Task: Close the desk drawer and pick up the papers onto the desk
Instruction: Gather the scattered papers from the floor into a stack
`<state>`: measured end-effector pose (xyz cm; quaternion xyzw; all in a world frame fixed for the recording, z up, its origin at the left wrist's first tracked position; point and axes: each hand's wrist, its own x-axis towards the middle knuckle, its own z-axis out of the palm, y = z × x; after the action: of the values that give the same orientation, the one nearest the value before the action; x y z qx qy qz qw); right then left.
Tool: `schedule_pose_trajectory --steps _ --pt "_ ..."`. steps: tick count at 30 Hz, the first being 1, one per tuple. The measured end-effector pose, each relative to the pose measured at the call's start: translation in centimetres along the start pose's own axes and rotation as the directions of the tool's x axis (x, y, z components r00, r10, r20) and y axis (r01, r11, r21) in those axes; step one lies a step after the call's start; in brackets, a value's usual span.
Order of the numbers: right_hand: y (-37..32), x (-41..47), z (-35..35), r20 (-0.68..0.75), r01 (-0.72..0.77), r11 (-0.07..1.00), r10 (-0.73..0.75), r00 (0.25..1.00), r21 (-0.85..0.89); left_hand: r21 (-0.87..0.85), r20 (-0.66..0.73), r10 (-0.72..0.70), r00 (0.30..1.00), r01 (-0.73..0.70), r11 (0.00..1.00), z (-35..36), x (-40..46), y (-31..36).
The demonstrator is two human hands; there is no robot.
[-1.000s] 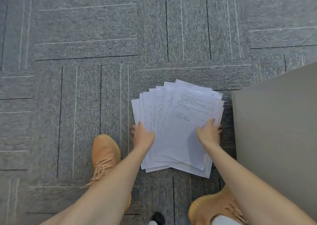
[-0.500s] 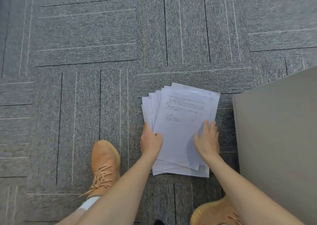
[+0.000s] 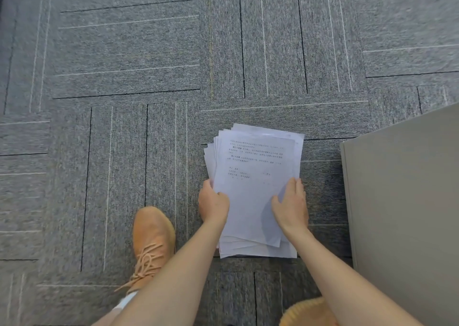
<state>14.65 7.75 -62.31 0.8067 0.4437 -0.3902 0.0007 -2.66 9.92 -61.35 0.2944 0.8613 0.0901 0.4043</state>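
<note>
The only writing in view stands on the top sheet of the loose stack of white printed paper sheets (image 3: 253, 176). Several short lines of dark print run across the upper half of that sheet. The characters are too small and blurred to read. No label, brand, number or sign is legible elsewhere.

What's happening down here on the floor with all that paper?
A person is bent over the grey carpet, gathering printed papers into a rough stack. The left hand presses against the stack's left edge and the right hand lies flat on its right side. The sheets rest on the floor, unevenly aligned, beside a grey cabinet.
</note>
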Motion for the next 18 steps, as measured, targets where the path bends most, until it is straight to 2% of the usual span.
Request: schedule_pose_trajectory --steps 2,5,10,14,18 --pt "0.2 0.1 -0.5 -0.110 -0.072 0.996 0.076 0.991 0.045 -0.091 0.021 -0.107 0.994 0.109 0.990 -0.5 0.9 0.1" --pt "0.2 0.1 -0.9 -0.135 -0.071 0.997 0.072 0.988 0.017 -0.161 0.111 -0.173 0.979 0.189 0.969 -1.1 1.6 0.1" --pt "0.1 -0.5 -0.7 -0.116 -0.025 0.999 0.028 0.993 0.030 -0.202 0.208 -0.141 0.968 0.183 0.962 -1.1 1.8 -1.0" --pt "0.2 -0.8 -0.5 -0.037 0.060 0.997 -0.059 0.998 0.039 -0.292 0.212 -0.104 0.972 0.164 0.942 -1.1 1.9 -1.3" --pt "0.6 -0.2 -0.5 -0.019 0.002 0.982 0.002 1.000 0.189 -0.293 0.301 -0.107 0.948 0.198 0.935 -1.9 2.1 -1.1"
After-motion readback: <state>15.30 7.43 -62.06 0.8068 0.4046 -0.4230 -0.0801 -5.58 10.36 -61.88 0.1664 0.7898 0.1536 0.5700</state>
